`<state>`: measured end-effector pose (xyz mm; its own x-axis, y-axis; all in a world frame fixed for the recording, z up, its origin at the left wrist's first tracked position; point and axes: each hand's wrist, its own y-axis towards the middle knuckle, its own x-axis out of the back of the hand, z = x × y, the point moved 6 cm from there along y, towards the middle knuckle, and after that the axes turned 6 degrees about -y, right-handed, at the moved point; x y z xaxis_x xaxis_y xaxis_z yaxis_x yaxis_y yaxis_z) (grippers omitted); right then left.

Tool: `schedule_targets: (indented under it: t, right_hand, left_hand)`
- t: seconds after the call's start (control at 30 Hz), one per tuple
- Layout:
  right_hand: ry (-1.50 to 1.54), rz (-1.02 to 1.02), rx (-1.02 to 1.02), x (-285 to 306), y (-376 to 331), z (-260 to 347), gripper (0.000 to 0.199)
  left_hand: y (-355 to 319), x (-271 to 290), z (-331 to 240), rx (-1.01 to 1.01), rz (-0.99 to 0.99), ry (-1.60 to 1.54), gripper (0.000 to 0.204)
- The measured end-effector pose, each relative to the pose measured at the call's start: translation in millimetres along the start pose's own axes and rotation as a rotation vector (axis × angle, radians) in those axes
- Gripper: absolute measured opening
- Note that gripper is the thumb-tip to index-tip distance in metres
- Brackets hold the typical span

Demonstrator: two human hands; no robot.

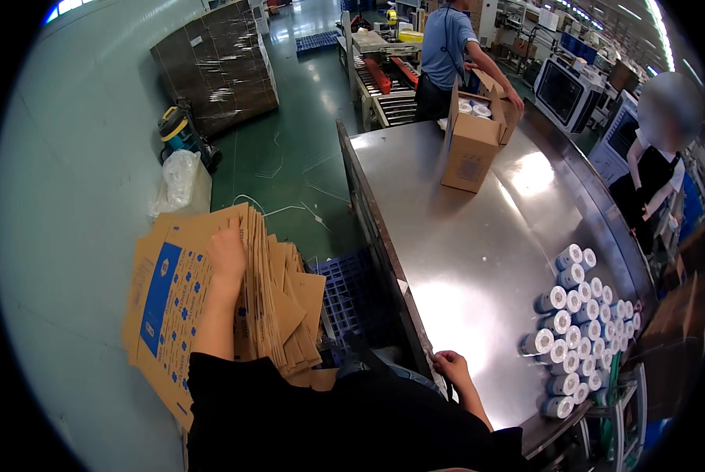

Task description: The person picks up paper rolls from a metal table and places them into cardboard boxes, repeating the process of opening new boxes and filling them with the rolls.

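My left hand [226,256] reaches down to a stack of flattened brown cardboard boxes [171,299] with blue print, standing on edge at my left; its fingers rest on the top edge of the front sheet. My right hand [450,368] is curled on the near edge of the steel table [462,259], holding nothing that I can see. Several white tape rolls [576,330] lie bunched on the table's right side, well apart from both hands.
An open cardboard box [472,145] with rolls inside stands at the table's far end, a person in a blue shirt [447,47] touching it. Another person [655,173] stands at right. A blue plastic pallet [352,295] lies on the green floor; wrapped cartons [215,67] stand far left.
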<state>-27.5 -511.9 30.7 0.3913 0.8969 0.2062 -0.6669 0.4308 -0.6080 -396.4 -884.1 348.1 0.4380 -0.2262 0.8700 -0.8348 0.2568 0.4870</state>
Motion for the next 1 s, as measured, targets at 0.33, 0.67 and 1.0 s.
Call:
schedule_targets:
  t: [0.33,0.67,1.0]
  right_hand:
    - [-0.560,-0.508,1.009,81,-119,234,0.104]
    - [-0.785,-0.983,1.033,197,-249,200,0.023]
    - [-0.966,-1.026,0.293,184,-250,127,0.032]
  left_hand:
    - [-74,181,-231,-0.895,-0.040,-0.580,0.040]
    - [-22,149,-292,-0.958,0.653,-1.412,0.025]
    - [-101,29,-453,-1.469,0.098,-0.814,0.058]
